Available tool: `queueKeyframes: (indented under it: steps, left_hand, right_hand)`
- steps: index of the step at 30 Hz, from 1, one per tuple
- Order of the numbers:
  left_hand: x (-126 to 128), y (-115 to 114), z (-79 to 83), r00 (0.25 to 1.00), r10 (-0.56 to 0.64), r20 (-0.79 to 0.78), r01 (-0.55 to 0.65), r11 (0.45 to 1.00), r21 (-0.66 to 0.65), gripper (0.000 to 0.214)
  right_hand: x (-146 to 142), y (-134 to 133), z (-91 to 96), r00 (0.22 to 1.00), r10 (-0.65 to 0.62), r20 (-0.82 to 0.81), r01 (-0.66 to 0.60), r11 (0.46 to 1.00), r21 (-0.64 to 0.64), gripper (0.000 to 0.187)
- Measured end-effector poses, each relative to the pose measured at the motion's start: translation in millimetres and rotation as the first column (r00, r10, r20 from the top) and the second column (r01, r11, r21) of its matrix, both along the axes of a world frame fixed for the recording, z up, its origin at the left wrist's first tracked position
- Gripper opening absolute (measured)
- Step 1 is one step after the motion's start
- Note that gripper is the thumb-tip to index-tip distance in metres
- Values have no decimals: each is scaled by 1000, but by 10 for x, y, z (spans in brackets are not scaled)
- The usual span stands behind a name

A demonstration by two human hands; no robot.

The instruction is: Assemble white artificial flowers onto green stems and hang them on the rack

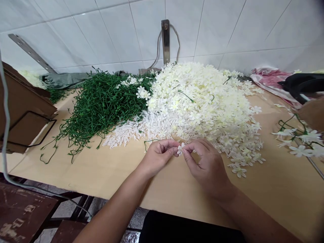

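My left hand (157, 156) and my right hand (204, 165) meet over the wooden table (162, 182), fingertips pinched together on one small white artificial flower (180, 149). A thin green stem (146, 143) curves out from under my left hand. Just beyond my hands lies a big heap of loose white flower heads (199, 101). White plastic stamen pieces (131, 132) are spread at its near left edge. A pile of green plastic stems (98, 104) lies to the left of the heap.
A brown cardboard box (22, 108) with a black wire frame stands at the left edge. Finished stems with white flowers (300, 138) lie at the right. A pink cloth (269, 79) and a black object (302, 86) sit back right. The tiled wall (202, 30) rises behind.
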State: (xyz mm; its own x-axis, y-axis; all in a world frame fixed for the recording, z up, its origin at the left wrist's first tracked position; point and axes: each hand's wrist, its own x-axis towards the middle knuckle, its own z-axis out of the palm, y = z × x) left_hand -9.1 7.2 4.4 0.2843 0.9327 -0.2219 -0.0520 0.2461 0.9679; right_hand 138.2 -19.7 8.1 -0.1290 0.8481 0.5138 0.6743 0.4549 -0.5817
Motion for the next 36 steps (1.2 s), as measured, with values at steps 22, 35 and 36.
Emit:
queueKeyframes:
  steps: [22,35,36]
  left_hand:
    - [-146,-70,96,920,58,-388,106,915,389,10]
    - [-707,-93,-43,404,329,-854,435,752,495,16]
    - [-693,-64,-40,399,341,-851,442,741,504,16]
  right_hand:
    - [64,-31,-16,933,17,-359,-156,919,-363,7]
    - [148,-36,-106,881,1,-474,-219,888,-404,10]
    - [150,-38,-105,882,2,-472,-219,888,-405,9]
